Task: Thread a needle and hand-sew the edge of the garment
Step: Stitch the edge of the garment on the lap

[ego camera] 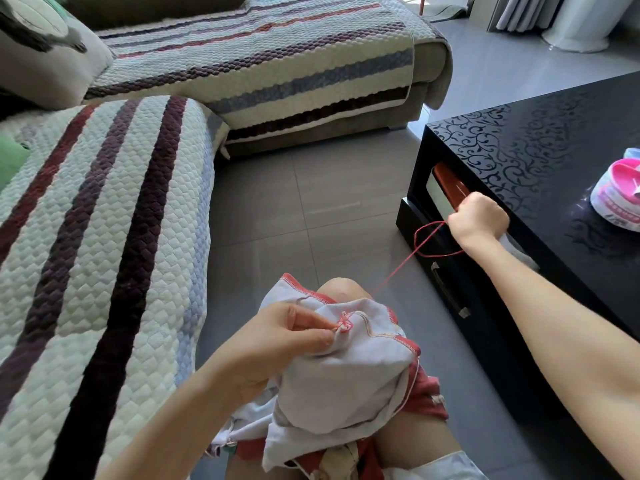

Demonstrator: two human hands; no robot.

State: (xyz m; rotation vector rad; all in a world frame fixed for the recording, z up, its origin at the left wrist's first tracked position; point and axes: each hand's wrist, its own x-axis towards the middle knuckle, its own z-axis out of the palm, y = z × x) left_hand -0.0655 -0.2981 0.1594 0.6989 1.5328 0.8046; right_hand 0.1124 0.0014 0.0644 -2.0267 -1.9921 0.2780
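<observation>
Two hands are at work in my head view. The left hand (277, 341) pinches a fold of the white garment (346, 382) between thumb and fingers, right at a small cluster of red stitches (344, 323) on the cloth. The garment, white with red-stitched trim along its edges, lies bunched over the person's bare knee (341, 289) and lap, low in the middle of the view.

The right hand (479, 220) is clenched into a fist, with the arm stretched out to the right, away from the lap and beside the front edge of the black coffee table (519, 150). From that fist a red thread (394, 273) runs taut down to the garment, where it goes behind the top of the bunched cloth. Near the hand, a slack loop of the same thread hangs under the wrist. I cannot make out a needle; the curled fingers hide whatever the fist holds besides the thread.

The table is glossy black with a scroll pattern on top, and a metal drawer handle (448, 292) shows on its front. A pink and white container (614, 199) stands on the tabletop at the right edge of view. To the left is a sofa (104, 237) under a quilted cover with dark red, purple and blue stripes. Grey floor tiles (304, 202) lie between sofa and table.
</observation>
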